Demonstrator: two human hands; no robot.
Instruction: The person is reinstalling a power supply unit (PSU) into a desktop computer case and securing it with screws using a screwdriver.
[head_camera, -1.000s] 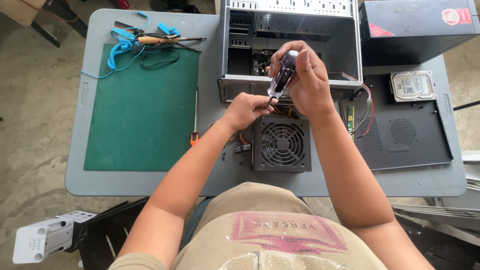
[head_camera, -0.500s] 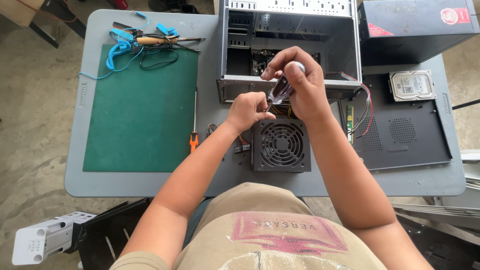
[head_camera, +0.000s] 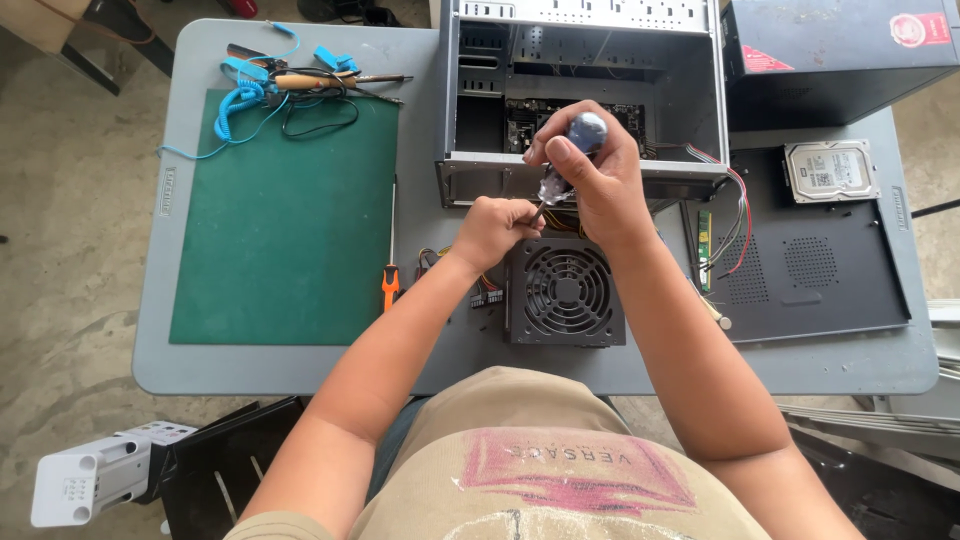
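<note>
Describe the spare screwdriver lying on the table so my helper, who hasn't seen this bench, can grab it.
Find the green mat on the grey table. Along its right edge, between the mat and the open computer case, lies the screwdriver, its thin shaft pointing away. Its orange handle sets it apart from the dark-handled one held in the hands.

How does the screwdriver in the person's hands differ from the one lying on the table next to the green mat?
The held screwdriver has a clear, bluish handle; the lying screwdriver has an orange handle. The held one is gripped by the right hand, its shaft steadied by the left hand, tilted over the black power supply; the lying one is untouched, flat beside the green mat. Both are on the grey table side of the open computer case.
</note>
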